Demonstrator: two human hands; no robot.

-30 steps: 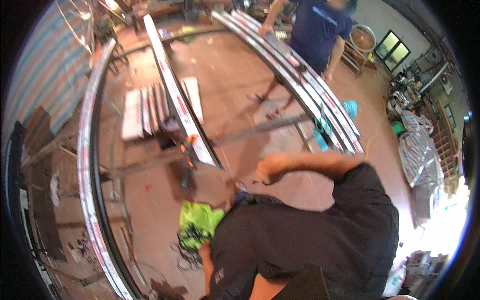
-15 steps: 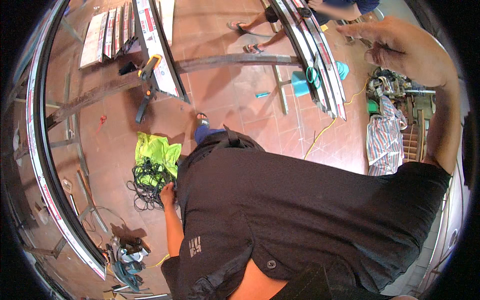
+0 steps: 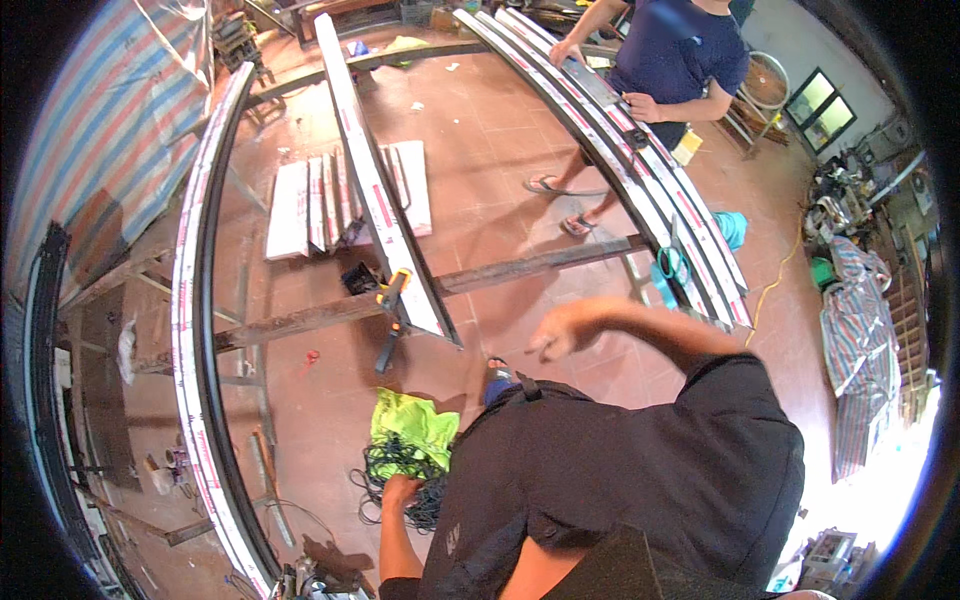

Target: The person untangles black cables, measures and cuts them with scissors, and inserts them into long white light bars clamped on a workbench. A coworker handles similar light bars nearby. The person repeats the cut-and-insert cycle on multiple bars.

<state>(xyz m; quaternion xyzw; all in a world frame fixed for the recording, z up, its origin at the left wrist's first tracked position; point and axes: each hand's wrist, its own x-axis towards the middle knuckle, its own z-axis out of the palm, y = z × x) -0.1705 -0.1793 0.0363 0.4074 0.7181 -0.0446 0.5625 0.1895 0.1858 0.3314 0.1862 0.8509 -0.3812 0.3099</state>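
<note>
Floor, red-brown tile (image 3: 500, 220), beneath both hands. Long white-and-black bars: one (image 3: 186, 330) left of the left hand (image 3: 403, 490); one (image 3: 385, 225) ahead of it; a side-by-side group (image 3: 632, 195) beyond the right hand (image 3: 565, 328), a co-worker (image 3: 680, 60) in dark blue touching it. Yellow-green cloth or bag (image 3: 420, 418), just ahead of the left hand. Tangle of black cord (image 3: 395, 458), on it, at the left fingers; these bend against it, though I cannot tell whether they pinch. Right hand: raised, fingers curled, contents uncertain from here. Clamp (image 3: 391, 300), orange-and-black, on the middle bar, left of the right hand.
</note>
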